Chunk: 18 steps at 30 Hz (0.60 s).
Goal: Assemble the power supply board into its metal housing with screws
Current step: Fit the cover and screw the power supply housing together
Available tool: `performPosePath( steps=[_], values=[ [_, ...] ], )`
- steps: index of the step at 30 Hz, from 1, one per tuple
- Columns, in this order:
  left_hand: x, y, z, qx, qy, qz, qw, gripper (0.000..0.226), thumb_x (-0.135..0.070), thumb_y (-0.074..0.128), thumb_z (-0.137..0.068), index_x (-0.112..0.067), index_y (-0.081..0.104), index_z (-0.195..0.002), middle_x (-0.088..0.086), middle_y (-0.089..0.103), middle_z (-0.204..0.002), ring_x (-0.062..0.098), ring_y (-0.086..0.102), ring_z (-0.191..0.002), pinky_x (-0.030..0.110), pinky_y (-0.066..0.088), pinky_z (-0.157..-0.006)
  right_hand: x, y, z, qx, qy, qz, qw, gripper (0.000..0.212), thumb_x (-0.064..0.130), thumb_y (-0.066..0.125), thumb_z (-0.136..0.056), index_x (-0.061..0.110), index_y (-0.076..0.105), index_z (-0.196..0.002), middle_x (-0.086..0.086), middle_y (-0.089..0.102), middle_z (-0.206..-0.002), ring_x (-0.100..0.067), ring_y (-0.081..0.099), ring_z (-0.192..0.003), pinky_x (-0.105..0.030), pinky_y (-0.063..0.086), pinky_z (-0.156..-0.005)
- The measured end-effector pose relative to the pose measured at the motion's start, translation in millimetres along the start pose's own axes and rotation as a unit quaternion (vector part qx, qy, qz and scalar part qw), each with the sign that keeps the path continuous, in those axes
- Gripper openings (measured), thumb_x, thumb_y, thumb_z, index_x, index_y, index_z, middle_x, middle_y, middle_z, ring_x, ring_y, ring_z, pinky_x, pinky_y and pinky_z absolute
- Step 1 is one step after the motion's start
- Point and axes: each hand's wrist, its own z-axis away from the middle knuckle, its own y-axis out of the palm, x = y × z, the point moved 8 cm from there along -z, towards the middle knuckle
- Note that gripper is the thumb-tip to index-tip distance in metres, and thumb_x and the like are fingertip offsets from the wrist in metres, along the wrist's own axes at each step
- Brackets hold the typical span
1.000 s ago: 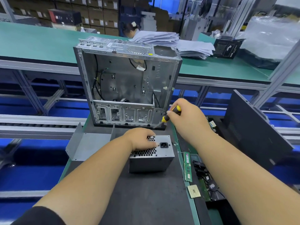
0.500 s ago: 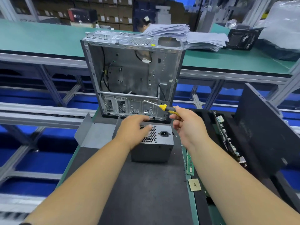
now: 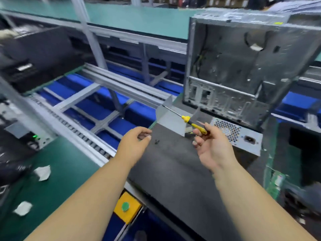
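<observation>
Right hand (image 3: 211, 147) grips the yellow-and-black-handled screwdriver (image 3: 186, 119), fingers curled round the handle, thin shaft pointing up-left over the bent grey sheet-metal cover (image 3: 171, 120). Left hand (image 3: 134, 145) hangs just above the dark grey work surface (image 3: 173, 171), fingers loosely curled; whether it pinches a screw I cannot tell, frame is motion-blurred. The grey perforated-metal power supply box (image 3: 243, 136) sits on the surface to the right of the right hand, neither hand touching it, just in front of the open silver steel computer chassis (image 3: 243, 66) standing upright. A few small dark bits, probably screws (image 3: 156, 141), lie on the surface between the 2 hands. Judgement: supply looks closed up, so screw fetch or fastening is the step in hand. Risks: view is swung left, away from the unit, so a blind reach with the driver tip could scrape the loose cover or knock it off the surface edge it sits near. Loose screws near that edge could roll onto the roller conveyor rails (image 3: 83, 129) at left. The box is unheld, so driving torque would skid it on the mat unless the left hand pins it.
</observation>
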Motion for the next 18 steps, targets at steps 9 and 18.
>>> performPosePath(
  steps=[9,18],
  values=[
    [53.1,-10.9,-9.9,0.022,-0.023,0.005,0.999,0.021,-0.019,0.063,-0.087,-0.039,0.068,-0.090,-0.013,0.066,-0.091,-0.001,0.059,-0.082,0.020,0.048,-0.079,-44.1,21.9,-15.5,-0.022,0.032,0.007,0.999,0.009,0.015,0.048,-0.092,0.015,0.052,-0.084,-0.005,0.055,-0.058,-0.014,0.036,-0.043,-0.023,0.038,-0.044],
    [70.8,34.6,-56.7,0.137,0.039,-0.112,0.983,0.019,-0.023,0.063,-0.089,-0.035,0.067,-0.103,-0.017,0.059,-0.092,0.001,0.056,-0.084,0.023,0.048,-0.081,-58.9,26.2,-27.1,-0.085,0.009,0.003,0.996,0.010,0.015,0.049,-0.093,0.016,0.055,-0.084,-0.005,0.053,-0.060,-0.013,0.034,-0.043,-0.022,0.037,-0.043]
  ],
)
